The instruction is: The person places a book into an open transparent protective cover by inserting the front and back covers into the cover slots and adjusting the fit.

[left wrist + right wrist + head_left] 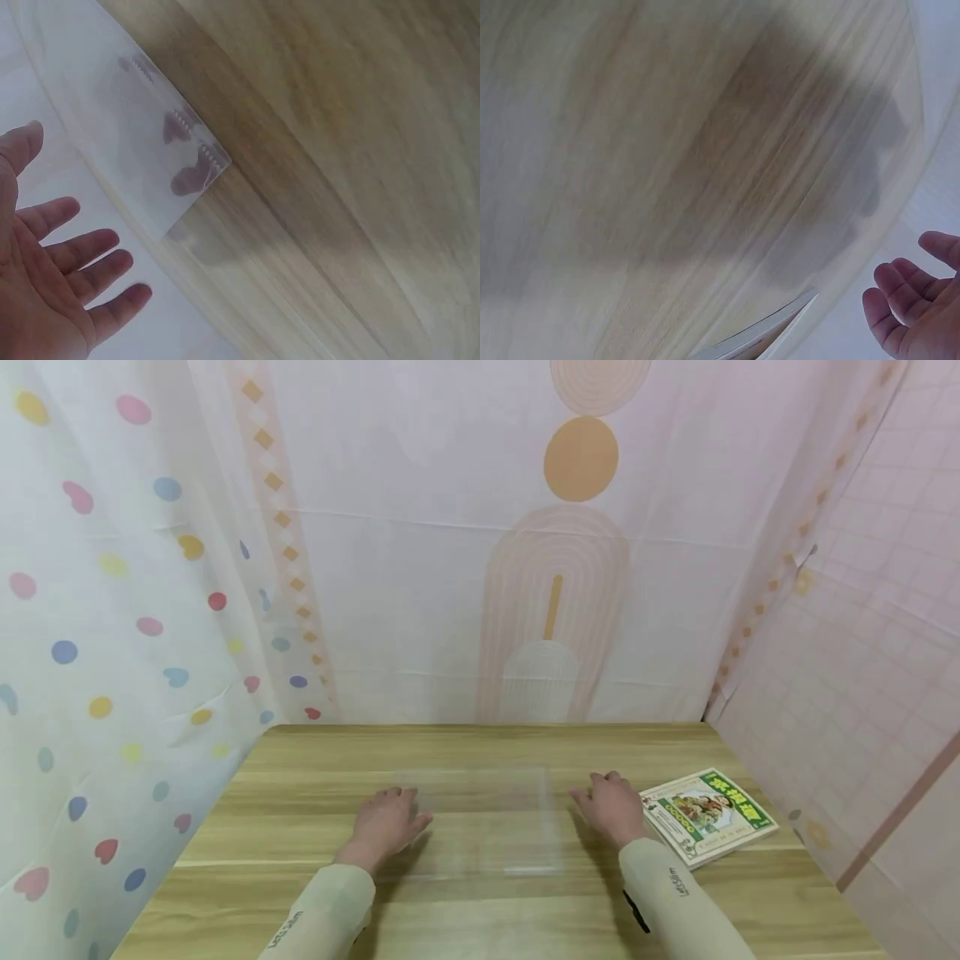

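Observation:
A clear, see-through flat item [487,822] lies on the wooden table between the two hands. My left hand [384,828] is at its left side, fingers spread and relaxed; in the left wrist view the hand [71,277] holds nothing, and a corner of the clear item [135,127] shows beyond the fingers. My right hand [611,808] hovers to the right of the item, beside a booklet [708,817] with a green and white illustrated cover. In the right wrist view the hand [919,300] has loosely bent fingers with nothing in them.
The wood-grain table [315,752] reaches back to a patterned curtain [405,610]. A curtain with coloured dots [135,760] hangs at the left, and a pinkish gridded one [877,677] at the right.

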The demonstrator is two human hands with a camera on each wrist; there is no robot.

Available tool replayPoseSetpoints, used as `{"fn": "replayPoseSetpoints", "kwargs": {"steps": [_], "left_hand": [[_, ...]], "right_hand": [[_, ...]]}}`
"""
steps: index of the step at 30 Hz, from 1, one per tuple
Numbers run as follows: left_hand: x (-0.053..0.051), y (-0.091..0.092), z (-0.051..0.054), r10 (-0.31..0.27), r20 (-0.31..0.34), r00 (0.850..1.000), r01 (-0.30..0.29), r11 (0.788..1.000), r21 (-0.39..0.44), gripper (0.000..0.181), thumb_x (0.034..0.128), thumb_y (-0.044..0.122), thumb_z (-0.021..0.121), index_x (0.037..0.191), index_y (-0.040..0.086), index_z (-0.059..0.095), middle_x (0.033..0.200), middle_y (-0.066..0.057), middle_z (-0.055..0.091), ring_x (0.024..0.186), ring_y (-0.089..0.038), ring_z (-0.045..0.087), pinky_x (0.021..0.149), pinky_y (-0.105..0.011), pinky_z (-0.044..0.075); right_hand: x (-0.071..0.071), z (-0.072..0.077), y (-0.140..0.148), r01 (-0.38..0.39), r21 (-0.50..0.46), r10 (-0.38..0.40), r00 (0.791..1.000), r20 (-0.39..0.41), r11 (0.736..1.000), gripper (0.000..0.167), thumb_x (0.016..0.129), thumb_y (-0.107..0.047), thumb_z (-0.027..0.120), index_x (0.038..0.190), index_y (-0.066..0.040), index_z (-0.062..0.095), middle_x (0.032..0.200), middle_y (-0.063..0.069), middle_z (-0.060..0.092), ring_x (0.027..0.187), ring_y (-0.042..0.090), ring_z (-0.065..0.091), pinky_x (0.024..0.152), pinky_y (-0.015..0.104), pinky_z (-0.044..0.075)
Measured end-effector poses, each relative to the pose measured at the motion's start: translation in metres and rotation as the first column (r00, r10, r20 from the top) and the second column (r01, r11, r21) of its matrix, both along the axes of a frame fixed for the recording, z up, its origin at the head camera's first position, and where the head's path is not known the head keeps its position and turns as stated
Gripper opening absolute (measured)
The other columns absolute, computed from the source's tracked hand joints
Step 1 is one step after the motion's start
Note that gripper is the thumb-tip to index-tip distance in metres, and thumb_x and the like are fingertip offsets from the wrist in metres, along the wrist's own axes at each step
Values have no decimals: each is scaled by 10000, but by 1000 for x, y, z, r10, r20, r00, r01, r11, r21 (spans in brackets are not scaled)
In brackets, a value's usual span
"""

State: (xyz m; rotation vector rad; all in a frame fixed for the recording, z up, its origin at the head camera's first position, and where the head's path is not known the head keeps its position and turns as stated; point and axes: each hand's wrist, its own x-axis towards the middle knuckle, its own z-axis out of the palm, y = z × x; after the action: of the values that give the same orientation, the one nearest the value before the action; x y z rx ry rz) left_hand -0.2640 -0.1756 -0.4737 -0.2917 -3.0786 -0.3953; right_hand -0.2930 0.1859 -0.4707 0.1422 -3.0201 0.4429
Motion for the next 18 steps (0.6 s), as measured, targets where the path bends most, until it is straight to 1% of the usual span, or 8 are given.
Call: {"fn": "replayPoseSetpoints", "kwargs": {"steps": [4,7,13,18], "left_hand": [[-1,-1,-3,-1,12,1000,2,1000,-12,535,979,369,617,1325,-35,566,1319,-302,551,1222,-491,511,982,-608,431],[-2,0,-4,2,13,1000,-2,1000,-11,517,972,359,629,1310,-28,584,1303,-286,572,1206,-469,535,964,-595,454],[-1,1,-1,11,12,1000,-11,1000,-1,464,949,328,666,1257,-17,629,1230,-239,634,1133,-428,595,910,-560,501],[-1,2,0,20,17,1000,-20,1000,10,453,941,317,679,1248,-14,637,1223,-238,636,1122,-419,602,903,-552,507]], "right_hand": [[0,0,6,9,4,-9,1000,18,1000,612,1008,-402,545,1338,113,527,1291,367,516,1168,522,520,923,604,474],[-1,1,11,31,-4,-31,999,42,999,622,1011,-401,536,1350,120,511,1299,377,502,1164,532,516,892,612,487],[-3,3,25,75,-43,-72,995,72,996,639,1014,-395,520,1357,143,484,1297,405,481,1151,545,516,881,619,489],[-4,4,43,101,-62,-95,991,93,993,644,1016,-378,517,1340,176,473,1300,435,460,1168,565,490,899,633,470]]}}
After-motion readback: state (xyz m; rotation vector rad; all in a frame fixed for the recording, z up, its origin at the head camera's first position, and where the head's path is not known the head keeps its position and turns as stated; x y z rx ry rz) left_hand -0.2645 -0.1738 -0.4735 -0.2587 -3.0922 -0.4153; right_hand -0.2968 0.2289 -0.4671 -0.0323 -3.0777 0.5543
